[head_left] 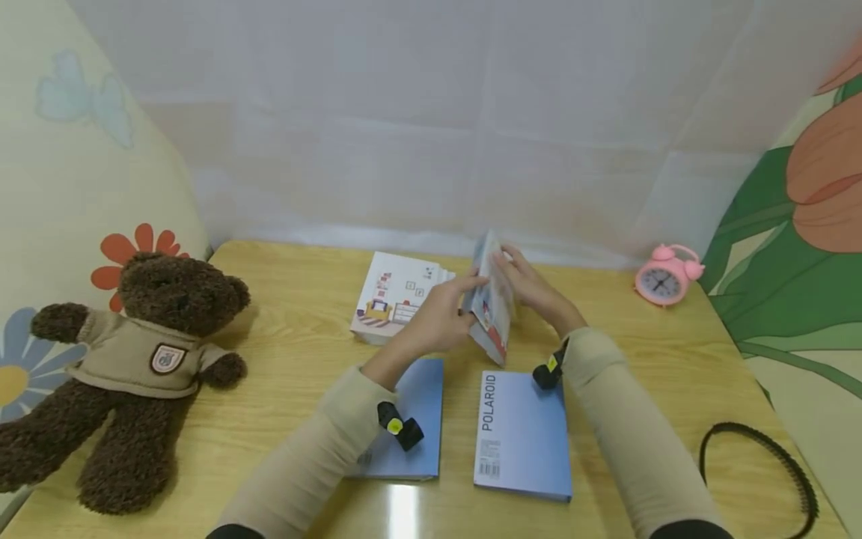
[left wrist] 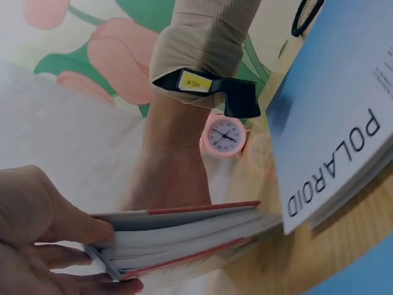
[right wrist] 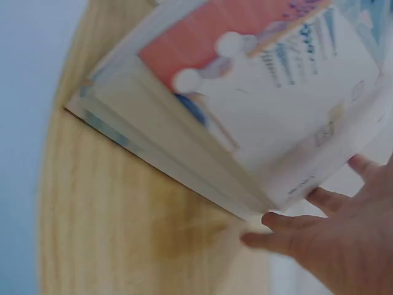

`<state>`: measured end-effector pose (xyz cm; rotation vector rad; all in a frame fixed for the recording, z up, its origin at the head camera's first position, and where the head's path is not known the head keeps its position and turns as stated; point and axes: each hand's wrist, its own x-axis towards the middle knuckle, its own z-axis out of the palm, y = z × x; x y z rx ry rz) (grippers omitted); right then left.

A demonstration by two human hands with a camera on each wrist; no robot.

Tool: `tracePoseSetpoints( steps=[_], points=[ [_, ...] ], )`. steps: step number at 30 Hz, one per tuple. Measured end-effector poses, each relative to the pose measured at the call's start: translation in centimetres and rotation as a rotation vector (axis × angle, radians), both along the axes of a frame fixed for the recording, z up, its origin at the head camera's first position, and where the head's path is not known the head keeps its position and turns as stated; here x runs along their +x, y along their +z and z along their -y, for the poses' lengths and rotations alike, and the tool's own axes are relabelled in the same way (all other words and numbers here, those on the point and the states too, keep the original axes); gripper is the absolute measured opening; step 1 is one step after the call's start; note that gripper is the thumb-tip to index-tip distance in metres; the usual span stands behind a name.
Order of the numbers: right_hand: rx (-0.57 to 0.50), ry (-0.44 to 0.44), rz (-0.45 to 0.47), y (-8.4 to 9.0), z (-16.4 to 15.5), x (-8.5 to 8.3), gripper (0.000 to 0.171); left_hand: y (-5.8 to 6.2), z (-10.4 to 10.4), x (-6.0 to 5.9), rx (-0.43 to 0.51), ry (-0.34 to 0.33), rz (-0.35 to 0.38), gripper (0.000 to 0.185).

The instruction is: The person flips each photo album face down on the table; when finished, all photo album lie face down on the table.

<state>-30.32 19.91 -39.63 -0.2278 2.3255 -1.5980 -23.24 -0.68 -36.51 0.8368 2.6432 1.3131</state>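
While left fingers (left wrist: 64, 255) pinch a book (head_left: 490, 318) that spread right fingers (right wrist: 295, 223) touch, 1 blue volume (head_left: 525, 438) reads "POLAROID".

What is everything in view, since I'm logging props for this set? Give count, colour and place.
held book: one, white, red and blue, back centre
illustrated book: one cover visible, perhaps more beneath, white, left of held book
POLAROID book: one, blue and white, front centre
second blue book: one, blue, left of POLAROID book
alarm clock: one, pink, back right
teddy bear: one, dark brown, beige top, left
headband: one, black, front right
table: one, light wood, beneath
backdrop: one, white, behind table
floral panels: two, multicoloured, left and right
wrist cameras: two, black, one per wrist
sleeves: two, beige, front
left grip: one, bare, pinching held book
right grip: one, bare, at held book's right
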Motion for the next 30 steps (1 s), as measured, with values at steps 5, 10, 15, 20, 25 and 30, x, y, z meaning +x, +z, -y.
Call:
tracePoseSetpoints(
  steps=[5, 10, 15, 20, 25, 30],
  points=[
    [-0.032, -0.013, 0.02, 1.2, -0.1, 0.3, 0.076, 0.8, -1.1, 0.4, -0.133, -0.104, -0.156, 0.06],
    [-0.118, -0.017, 0.041, 1.6, -0.6, 0.7, 0.069, 1.0, -2.6, 1.0, -0.344, -0.123, -0.296, 0.063],
    [-0.149, -0.055, 0.069, 1.2, -1.2, 1.0, 0.064, 0.6, -3.6, 1.5, -0.476, -0.122, -0.326, 0.059],
    [-0.172, -0.071, 0.055, 0.7, -1.7, 1.2, 0.068, 0.2, -3.8, 1.6, -0.454, -0.128, -0.321, 0.057],
    [-0.191, -0.061, 0.039, 0.4, -2.0, 1.3, 0.071, -0.4, -3.4, 1.5, -0.287, -0.093, -0.227, 0.066],
    [-0.204, -0.073, 0.047, 0.2, -2.2, 1.2, 0.07, -1.6, -2.6, 0.8, -0.145, 0.031, -0.071, 0.104]
  ],
)
